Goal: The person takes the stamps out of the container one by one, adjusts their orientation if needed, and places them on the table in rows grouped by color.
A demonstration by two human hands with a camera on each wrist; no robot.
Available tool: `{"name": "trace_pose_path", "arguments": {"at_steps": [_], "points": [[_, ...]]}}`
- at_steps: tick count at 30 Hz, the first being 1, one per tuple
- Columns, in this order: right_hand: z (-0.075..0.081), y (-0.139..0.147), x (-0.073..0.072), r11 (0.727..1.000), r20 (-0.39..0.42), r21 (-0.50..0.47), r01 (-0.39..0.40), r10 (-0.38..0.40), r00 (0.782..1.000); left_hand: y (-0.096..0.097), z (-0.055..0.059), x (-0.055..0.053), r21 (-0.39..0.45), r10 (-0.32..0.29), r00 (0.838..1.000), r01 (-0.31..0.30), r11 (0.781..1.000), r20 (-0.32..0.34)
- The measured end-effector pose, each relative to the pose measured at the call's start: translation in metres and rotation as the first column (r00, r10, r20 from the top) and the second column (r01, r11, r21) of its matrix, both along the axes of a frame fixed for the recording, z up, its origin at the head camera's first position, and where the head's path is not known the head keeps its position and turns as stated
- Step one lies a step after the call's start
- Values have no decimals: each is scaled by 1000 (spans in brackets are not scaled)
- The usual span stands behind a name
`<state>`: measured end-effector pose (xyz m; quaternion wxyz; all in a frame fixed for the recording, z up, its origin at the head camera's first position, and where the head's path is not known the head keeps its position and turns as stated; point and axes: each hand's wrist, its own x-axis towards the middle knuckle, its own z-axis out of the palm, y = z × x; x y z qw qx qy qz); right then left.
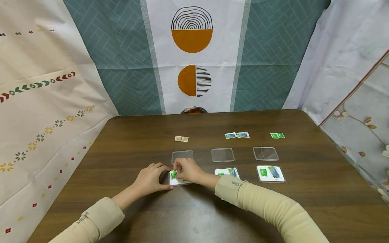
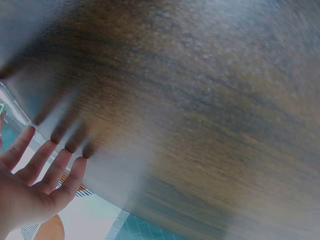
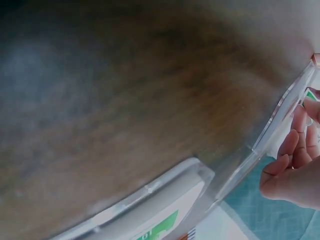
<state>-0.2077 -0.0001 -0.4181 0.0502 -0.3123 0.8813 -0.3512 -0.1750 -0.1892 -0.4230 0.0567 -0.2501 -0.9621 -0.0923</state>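
My left hand (image 1: 150,179) rests at the left end of a white card (image 1: 179,182) in a clear case, thumb at the near corner and index finger at the far one. Its other fingers (image 2: 45,167) are fairly straight and spread over the brown table. My right hand (image 1: 189,170) reaches across that card and pinches a small green stamp (image 1: 173,174) at its upper left. In the right wrist view the green stamp (image 3: 310,95) shows at the bent fingertips. The right part of the card is hidden under this hand.
To the right lie a middle card (image 1: 226,171) and a right card (image 1: 271,174), each with green and blue stamps. Behind stand clear lids (image 1: 223,155) in a row. Farther back are pairs of tan stamps (image 1: 181,138), landscape stamps (image 1: 237,135) and green stamps (image 1: 278,135).
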Motion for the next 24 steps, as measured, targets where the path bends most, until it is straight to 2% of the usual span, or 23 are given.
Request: {"name": "trace_pose_path", "arguments": {"at_steps": [6,11,24], "points": [[3,5,-2,998,63,-61,10,-6,998,0,0,0,6,0,1000,0,1000,-3],[6,10,-4,996,62,-94,-9,15,998,0,-1,-1,1,3,1000,-3,1000,-1],[12,35,-13,993,55,-118,-7,13,998,1,-1,-1,-5,21,1000,-21,1000,12]]}}
